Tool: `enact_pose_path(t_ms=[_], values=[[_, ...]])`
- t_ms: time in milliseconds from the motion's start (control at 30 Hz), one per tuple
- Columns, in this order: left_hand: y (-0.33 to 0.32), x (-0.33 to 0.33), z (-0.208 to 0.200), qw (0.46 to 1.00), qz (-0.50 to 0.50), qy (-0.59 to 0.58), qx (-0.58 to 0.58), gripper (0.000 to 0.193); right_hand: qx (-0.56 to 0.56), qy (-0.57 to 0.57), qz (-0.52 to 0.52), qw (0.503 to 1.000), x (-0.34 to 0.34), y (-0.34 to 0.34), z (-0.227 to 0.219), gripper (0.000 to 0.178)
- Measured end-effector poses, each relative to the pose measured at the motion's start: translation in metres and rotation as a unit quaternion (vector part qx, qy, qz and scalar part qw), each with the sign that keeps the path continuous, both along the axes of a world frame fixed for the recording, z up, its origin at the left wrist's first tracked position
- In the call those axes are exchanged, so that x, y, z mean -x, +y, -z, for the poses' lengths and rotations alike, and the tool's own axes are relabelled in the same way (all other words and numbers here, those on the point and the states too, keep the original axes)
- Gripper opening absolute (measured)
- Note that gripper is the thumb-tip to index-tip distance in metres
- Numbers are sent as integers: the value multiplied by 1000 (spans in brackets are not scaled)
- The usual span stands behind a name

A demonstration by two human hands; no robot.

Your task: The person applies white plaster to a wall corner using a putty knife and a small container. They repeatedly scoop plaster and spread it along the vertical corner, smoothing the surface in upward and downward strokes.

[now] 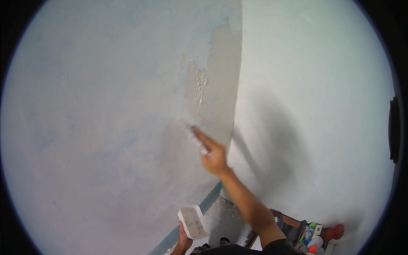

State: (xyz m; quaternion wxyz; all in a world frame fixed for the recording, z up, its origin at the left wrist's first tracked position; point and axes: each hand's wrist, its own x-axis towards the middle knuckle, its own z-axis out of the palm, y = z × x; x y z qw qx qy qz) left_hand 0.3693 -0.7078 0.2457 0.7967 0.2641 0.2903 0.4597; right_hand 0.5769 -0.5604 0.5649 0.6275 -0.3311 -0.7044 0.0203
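My right hand (214, 158) is raised to the wall (106, 106), its fingers closed around a putty knife (192, 136) that is smeared by motion. The blade lies at or close to the wall, just below a thick, ridged streak of wet putty (196, 87). Around that streak, a damp beige patch (223, 63) runs up beside the corner. Lower down, my left hand (183, 238) grips the side of a white rectangular plastic tub (193, 223). Greyish smears coat the inside of the tub.
A second, pale wall (340, 85) meets the first at the corner on the right. A teal band (211, 197) edges the wall's foot above spattered floor tiles (223, 212). At lower right, assorted items, including a red object (332, 232), sit by a dark-edged piece of furniture (291, 221).
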Motion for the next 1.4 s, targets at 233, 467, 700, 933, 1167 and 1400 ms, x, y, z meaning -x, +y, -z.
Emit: enact_pose_path(t_ms=[233,467,700,933,1167,1400], values=[[12,-5,8,1000,-24,-7,14,75,-234,-87,162,955,-63,59,-139,65],[19,6,0,1000,-16,-18,15,76,-230,-99,147,957,-3,100,-106,71],[17,12,-29,1000,1,-15,17,77,-36,-116,25,992,35,20,29,57],[13,35,-60,1000,-18,0,11,79,72,163,70,982,24,6,-122,16],[24,51,-74,1000,-9,-4,15,79,-62,66,233,968,57,66,-262,46],[55,61,-88,1000,3,-1,2,79,-187,-44,201,961,153,76,-215,62]])
